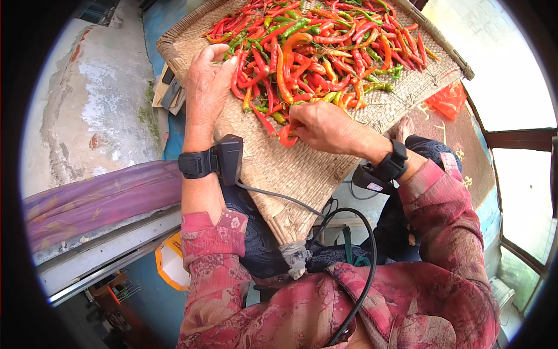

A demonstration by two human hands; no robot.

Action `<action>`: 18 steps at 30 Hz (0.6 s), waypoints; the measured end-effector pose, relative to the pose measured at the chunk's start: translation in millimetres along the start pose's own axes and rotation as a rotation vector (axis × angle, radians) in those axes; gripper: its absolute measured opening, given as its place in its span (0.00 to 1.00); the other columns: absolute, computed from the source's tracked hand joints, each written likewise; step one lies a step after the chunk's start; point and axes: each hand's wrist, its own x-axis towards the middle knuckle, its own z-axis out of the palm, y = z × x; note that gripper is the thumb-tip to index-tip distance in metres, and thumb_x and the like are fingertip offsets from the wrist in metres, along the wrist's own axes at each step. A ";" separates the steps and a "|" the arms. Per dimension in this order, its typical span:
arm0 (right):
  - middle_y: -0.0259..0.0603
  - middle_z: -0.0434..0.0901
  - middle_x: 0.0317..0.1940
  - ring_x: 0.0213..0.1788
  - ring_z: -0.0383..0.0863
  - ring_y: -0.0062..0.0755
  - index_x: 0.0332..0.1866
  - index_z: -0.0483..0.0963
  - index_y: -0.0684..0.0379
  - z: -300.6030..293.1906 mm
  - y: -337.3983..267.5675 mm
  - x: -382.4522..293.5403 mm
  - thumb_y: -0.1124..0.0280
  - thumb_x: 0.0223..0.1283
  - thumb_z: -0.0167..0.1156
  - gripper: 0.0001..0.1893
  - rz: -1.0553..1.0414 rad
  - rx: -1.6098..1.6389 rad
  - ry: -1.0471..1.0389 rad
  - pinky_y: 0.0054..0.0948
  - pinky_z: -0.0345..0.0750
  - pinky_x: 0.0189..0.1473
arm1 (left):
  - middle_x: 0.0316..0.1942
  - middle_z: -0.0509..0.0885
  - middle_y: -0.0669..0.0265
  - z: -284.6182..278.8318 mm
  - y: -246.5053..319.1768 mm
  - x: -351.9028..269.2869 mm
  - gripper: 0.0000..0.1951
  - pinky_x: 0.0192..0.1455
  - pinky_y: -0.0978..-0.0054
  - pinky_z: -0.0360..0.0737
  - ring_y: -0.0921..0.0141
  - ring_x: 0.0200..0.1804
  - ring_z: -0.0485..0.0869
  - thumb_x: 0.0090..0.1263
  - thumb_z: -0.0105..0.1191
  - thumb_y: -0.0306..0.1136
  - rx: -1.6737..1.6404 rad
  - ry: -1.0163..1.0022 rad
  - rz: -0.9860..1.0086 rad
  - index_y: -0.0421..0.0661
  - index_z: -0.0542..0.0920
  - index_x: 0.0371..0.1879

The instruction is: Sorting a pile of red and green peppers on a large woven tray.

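Note:
A heap of red, orange and green chili peppers [305, 65] covers the far part of a woven basketwork tray [301, 165], which lies over the lap with one corner towards the body. My left hand [209, 83] is at the heap's left edge, its fingers curled near a few peppers; whether it holds one cannot be told. At the near edge of the heap, my right hand [327, 126] pinches a red chili pepper [287, 136] between thumb and fingers. Dark straps with small devices are on both wrists.
A black cable [372, 244] loops between the tray and the body. Purple cloth [104, 196] covers a ledge at the left. Beyond the tray's right edge are a red plastic bag [449, 100], a bare foot and a framed window [518, 135].

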 end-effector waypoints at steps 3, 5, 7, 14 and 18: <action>0.40 0.77 0.21 0.25 0.77 0.30 0.30 0.72 0.64 -16.1 8.5 7.0 0.67 0.62 0.53 0.11 0.227 0.653 -0.084 0.29 0.73 0.29 | 0.30 0.81 0.66 3.3 25.7 -3.9 0.14 0.35 0.80 0.75 0.76 0.31 0.78 0.66 0.53 0.40 -0.313 -0.214 -0.125 0.41 0.79 0.40; 0.33 0.76 0.19 0.20 0.71 0.19 0.30 0.72 0.62 -30.4 -4.6 11.8 0.65 0.66 0.50 0.12 0.304 1.024 -0.094 0.22 0.69 0.23 | 0.28 0.79 0.71 0.4 33.9 -13.2 0.16 0.32 0.84 0.72 0.81 0.29 0.74 0.70 0.50 0.44 -0.481 -0.496 -0.229 0.42 0.80 0.39; 0.32 0.75 0.18 0.17 0.69 0.17 0.30 0.72 0.61 -30.9 -2.9 13.9 0.64 0.67 0.49 0.13 0.319 1.131 -0.035 0.20 0.67 0.21 | 0.27 0.79 0.72 3.5 47.9 -15.4 0.16 0.31 0.84 0.71 0.82 0.29 0.73 0.70 0.50 0.44 -0.544 -0.675 -0.229 0.41 0.80 0.38; 0.40 0.75 0.18 0.17 0.73 0.38 0.32 0.75 0.58 -22.0 1.0 13.4 0.61 0.62 0.55 0.11 0.135 0.412 0.206 0.34 0.73 0.25 | 0.27 0.79 0.72 19.5 50.7 -19.9 0.13 0.31 0.84 0.72 0.81 0.30 0.76 0.71 0.49 0.39 -0.675 -0.418 -0.343 0.40 0.78 0.37; 0.42 0.72 0.35 0.40 0.76 0.44 0.43 0.72 0.56 -35.5 -9.8 16.4 0.70 0.54 0.58 0.11 -0.082 -0.081 0.598 0.37 0.75 0.36 | 0.25 0.79 0.68 17.8 42.2 -17.3 0.12 0.31 0.80 0.72 0.79 0.29 0.76 0.70 0.47 0.37 -0.371 -0.610 -0.134 0.39 0.76 0.40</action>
